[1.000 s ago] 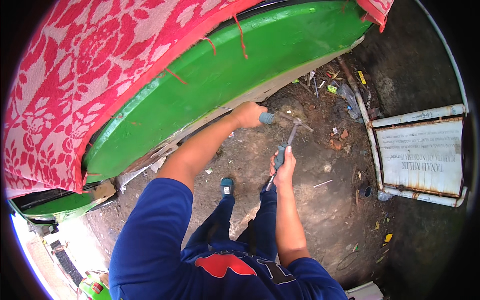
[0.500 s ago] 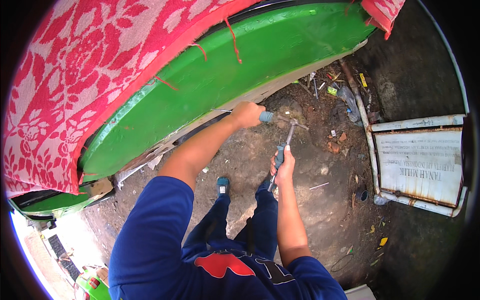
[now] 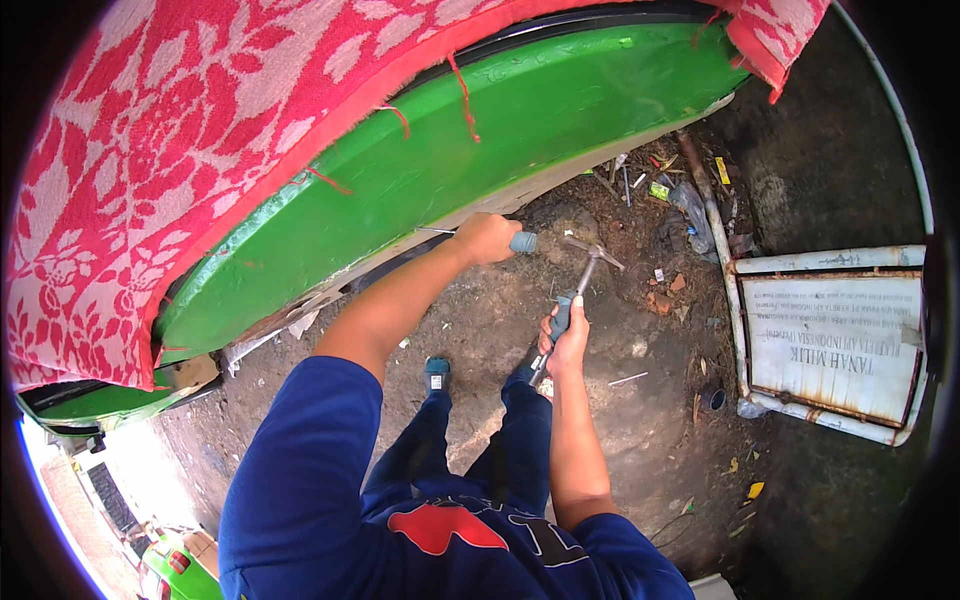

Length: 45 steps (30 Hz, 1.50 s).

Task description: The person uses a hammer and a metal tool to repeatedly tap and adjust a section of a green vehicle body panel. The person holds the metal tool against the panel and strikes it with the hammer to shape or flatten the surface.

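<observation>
My left hand (image 3: 485,238) is closed round a screwdriver-like tool (image 3: 523,242) with a blue-grey handle. Its thin metal shaft points left to the lower edge of a curved green panel (image 3: 440,150); the tip is too small to make out. In my right hand (image 3: 568,345) is a hammer (image 3: 587,277), gripped by its blue-grey handle, with the metal head up. That head stands a short gap to the right of the tool's handle end, not touching it.
A red and pink patterned cloth (image 3: 190,150) with loose threads drapes over the panel's top. Litter and a plastic bag (image 3: 690,212) lie beside a rusty pole (image 3: 705,190). At the right a white sign (image 3: 830,340) in a pipe frame lies on the ground. My feet stand on bare dirt.
The hammer head has drawn away from the end of the left-hand tool, to the right and slightly down. My left hand has shifted slightly left in the picture, still holding its tool.
</observation>
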Each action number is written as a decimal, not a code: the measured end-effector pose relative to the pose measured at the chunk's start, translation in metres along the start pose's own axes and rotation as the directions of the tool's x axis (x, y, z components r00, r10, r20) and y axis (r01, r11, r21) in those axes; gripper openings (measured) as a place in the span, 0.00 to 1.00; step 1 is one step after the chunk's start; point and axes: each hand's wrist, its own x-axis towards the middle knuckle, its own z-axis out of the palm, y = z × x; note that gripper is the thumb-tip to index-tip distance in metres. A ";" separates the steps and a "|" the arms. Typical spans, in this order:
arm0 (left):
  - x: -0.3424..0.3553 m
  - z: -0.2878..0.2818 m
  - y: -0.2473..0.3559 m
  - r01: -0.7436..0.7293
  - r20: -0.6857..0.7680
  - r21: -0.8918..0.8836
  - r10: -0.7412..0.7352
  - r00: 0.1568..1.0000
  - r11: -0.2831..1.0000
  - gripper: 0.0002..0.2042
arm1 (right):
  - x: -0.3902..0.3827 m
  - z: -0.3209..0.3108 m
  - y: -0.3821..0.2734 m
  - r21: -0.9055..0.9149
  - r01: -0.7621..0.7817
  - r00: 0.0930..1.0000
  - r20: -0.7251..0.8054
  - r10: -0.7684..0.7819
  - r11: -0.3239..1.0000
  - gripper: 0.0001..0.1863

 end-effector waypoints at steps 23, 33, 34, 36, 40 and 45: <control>-0.014 -0.006 -0.012 -0.015 -0.088 -0.019 0.013 0.996 1.000 0.10 | -0.006 0.017 -0.008 0.040 -0.109 0.992 0.072 0.106 0.993 0.28; -0.016 -0.010 -0.020 0.005 -0.160 -0.089 -0.019 0.987 0.996 0.11 | -0.006 0.025 0.010 -0.170 -0.121 0.981 0.130 0.144 0.978 0.27; -0.014 -0.013 -0.018 -0.006 -0.165 -0.096 -0.010 0.986 0.995 0.11 | -0.003 0.019 0.004 -0.146 -0.092 0.988 0.106 0.108 0.985 0.27; -0.019 -0.007 -0.020 0.002 -0.163 -0.100 -0.018 0.986 0.995 0.10 | -0.009 0.017 -0.005 0.088 -0.062 0.995 0.086 0.054 0.994 0.27; -0.018 0.000 -0.015 0.009 -0.151 -0.061 -0.018 0.988 0.998 0.10 | -0.003 0.020 -0.001 -0.232 -0.100 0.984 0.120 0.131 0.968 0.28; -0.021 0.002 -0.026 0.013 -0.157 -0.090 -0.027 0.987 0.996 0.10 | -0.006 0.027 0.004 -0.139 -0.075 0.988 0.123 0.092 0.987 0.28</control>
